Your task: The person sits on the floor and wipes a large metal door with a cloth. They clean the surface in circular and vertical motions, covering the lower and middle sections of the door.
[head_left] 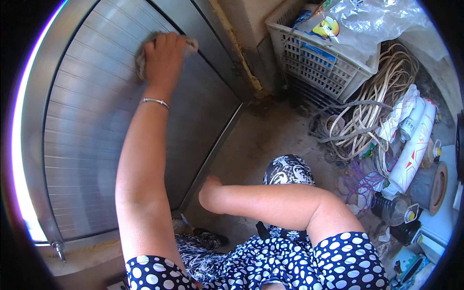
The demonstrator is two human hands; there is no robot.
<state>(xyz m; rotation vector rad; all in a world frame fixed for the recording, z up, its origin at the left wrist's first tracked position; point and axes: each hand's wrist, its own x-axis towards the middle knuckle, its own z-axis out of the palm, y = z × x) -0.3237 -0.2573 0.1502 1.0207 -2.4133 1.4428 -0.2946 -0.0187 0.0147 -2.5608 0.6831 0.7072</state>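
Observation:
My left hand (165, 60), with a thin silver bracelet at the wrist, is closed over a greyish-brown cloth (141, 62). It presses the cloth against the upper part of a ribbed silver metal door panel (92, 125). My right forearm reaches across in front of my body. The right hand (210, 194) is bent down near the lower edge of the panel, and its fingers are hidden from view.
A white plastic crate (316, 63) with clear plastic bags stands at the back right. Beside it lie a coil of pale rope (369, 113), a white spray can (413, 147) and dark plastic bottles (395, 210). My patterned knee (289, 169) rises over the concrete floor (261, 130).

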